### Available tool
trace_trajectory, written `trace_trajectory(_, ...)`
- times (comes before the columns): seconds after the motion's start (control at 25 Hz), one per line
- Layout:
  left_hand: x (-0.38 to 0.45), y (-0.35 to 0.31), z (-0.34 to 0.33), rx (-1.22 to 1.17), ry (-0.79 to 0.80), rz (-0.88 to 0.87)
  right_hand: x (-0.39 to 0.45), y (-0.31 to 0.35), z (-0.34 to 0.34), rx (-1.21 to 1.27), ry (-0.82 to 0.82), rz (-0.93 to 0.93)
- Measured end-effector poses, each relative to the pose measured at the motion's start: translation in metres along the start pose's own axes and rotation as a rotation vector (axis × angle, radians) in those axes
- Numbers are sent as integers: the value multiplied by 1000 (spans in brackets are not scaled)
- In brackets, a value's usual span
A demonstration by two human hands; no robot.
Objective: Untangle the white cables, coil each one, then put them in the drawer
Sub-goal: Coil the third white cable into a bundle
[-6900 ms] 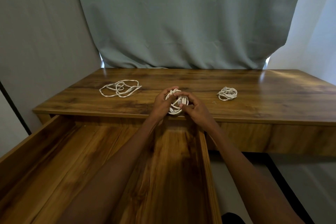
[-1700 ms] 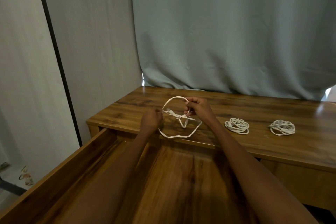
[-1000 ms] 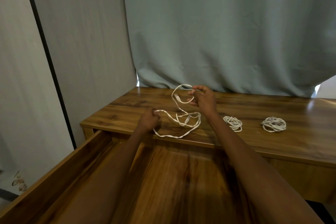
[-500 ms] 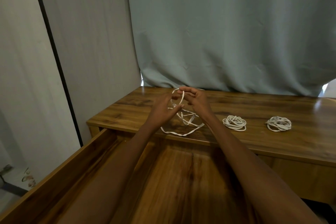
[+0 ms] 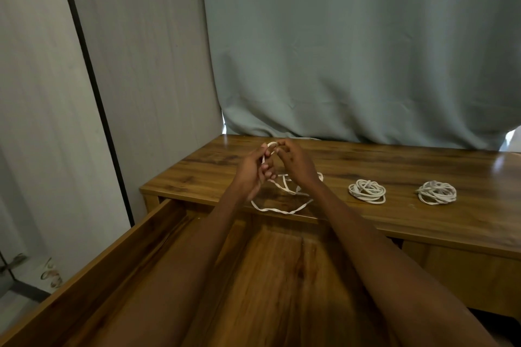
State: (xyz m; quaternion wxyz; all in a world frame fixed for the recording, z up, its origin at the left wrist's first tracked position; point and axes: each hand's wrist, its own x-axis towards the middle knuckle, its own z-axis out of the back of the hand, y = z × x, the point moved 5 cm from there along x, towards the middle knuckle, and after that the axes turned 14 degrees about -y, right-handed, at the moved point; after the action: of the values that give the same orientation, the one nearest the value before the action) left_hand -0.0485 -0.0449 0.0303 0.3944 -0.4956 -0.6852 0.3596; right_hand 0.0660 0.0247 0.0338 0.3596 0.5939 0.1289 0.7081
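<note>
A loose white cable (image 5: 282, 209) lies in open loops near the front edge of the wooden desk (image 5: 394, 166). Both hands are raised above it and pinch one small loop of it between them: my left hand (image 5: 253, 170) holds the loop's left side, my right hand (image 5: 296, 165) its right. Two coiled white cables rest on the desk to the right, one (image 5: 367, 191) near my right forearm and another (image 5: 436, 192) further right. The open wooden drawer (image 5: 158, 222) extends toward me beneath my arms, with no cable inside.
A grey-green curtain (image 5: 352, 51) hangs behind the desk. A grey wall panel with a black strip (image 5: 93, 87) stands at the left. Some floor with a small object (image 5: 52, 276) shows at lower left.
Over the last second my right hand came down from lifting a large loop and met the left hand; both now hold a small loop close together. More cable lies slack on the desk.
</note>
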Motion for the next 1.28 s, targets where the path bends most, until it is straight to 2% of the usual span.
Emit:
trace_trajectory(0.08, -4, 6, -8, -267, 99, 148, -9, -1, -13, -43, 69, -21)
trace_trajectory(0.2, -3, 2, -8, -460, 150, 153, -17, 2, -24, -119, 144, -3)
trace_trajectory(0.48, 0, -23, 4, -664, -128, 29, -29, 10, -48, -128, 217, -107)
trace_trajectory(0.68, 14, -50, 36, -708, -303, -144, -45, 5, -50, -288, 156, 152)
trace_trajectory(0.76, 17, -52, 49, -657, -379, -205, -47, 13, -46, -320, 119, 269)
trace_trajectory(0.88, 19, -53, 66, -375, -524, -355, -49, 26, -37, -339, 64, 466)
trace_trajectory(1.0, 15, -54, 75, 169, -662, -557, -50, 27, -30, -310, -13, 581)
trace_trajectory(1.08, 15, -51, 70, 586, -588, -673, -49, 30, -28, -286, -32, 597)
trace_trajectory(1.12, 16, -47, 67, 805, -529, -672, -46, 32, -26, -277, -23, 594)
trace_trajectory(1.2, 17, -41, 66, 1184, -458, -597, -38, 36, -22, -278, -18, 601)
trace_trajectory(1.28, 14, -38, 66, 1360, -357, -539, -31, 36, -14, -329, -76, 645)
